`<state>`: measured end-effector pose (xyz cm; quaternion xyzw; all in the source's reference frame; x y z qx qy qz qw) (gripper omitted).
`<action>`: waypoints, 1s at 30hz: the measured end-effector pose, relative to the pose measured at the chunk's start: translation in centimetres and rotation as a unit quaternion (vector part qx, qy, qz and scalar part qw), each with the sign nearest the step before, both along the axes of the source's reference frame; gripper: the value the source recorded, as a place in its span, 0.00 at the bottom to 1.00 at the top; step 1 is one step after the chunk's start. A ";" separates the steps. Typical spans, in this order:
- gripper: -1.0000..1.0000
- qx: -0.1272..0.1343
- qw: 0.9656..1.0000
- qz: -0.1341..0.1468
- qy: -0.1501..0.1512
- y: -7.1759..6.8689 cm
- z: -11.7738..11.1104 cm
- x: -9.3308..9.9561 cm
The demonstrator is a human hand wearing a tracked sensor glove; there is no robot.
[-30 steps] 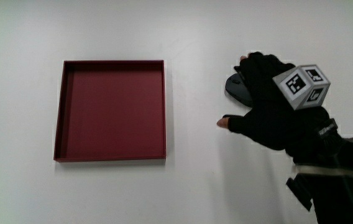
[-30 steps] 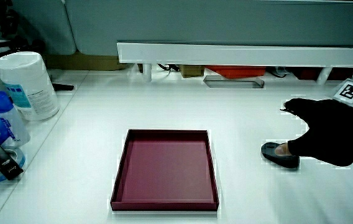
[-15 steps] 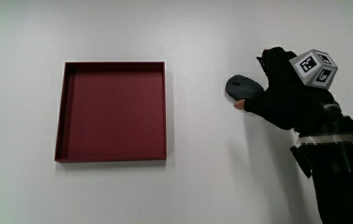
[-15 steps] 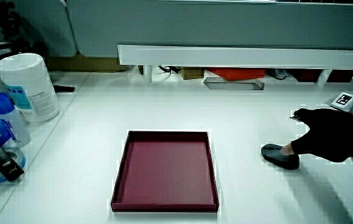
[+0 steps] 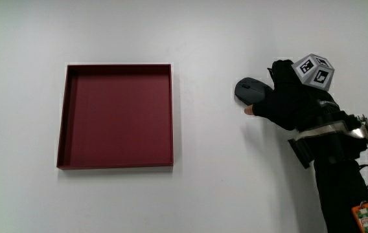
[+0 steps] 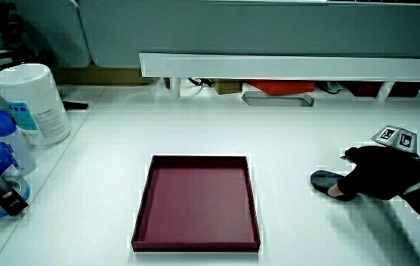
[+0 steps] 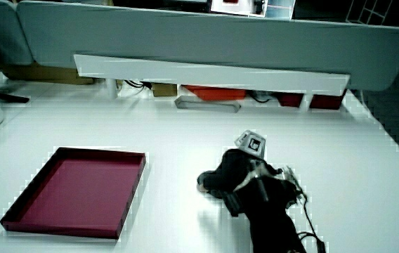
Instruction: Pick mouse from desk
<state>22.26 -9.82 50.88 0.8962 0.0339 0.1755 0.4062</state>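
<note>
A dark grey mouse rests on the white desk, some way beside the dark red tray. The gloved hand lies low against the mouse's end that is away from the tray. Its thumb presses the mouse's nearer side and its fingers curl round the farther side. The patterned cube sits on the hand's back. In both side views the mouse pokes out from under the hand, still on the desk. The tray holds nothing.
A white canister, a blue bottle and a black object stand at the table's edge, on the tray's side away from the mouse. A low white partition shelf runs along the table's far edge.
The hand has slid off the mouse's top toward its end away from the tray and sunk lower onto the desk. The thumb has closed in against the mouse. Mouse and tray have not moved.
</note>
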 end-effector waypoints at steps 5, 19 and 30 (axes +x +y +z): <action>0.50 -0.019 1.000 0.005 0.009 0.0 1.2 0.1; 0.60 -0.002 0.999 -0.003 0.040 0.0 1.3 -0.8; 0.86 0.012 0.999 -0.004 0.049 -0.2 1.2 -1.1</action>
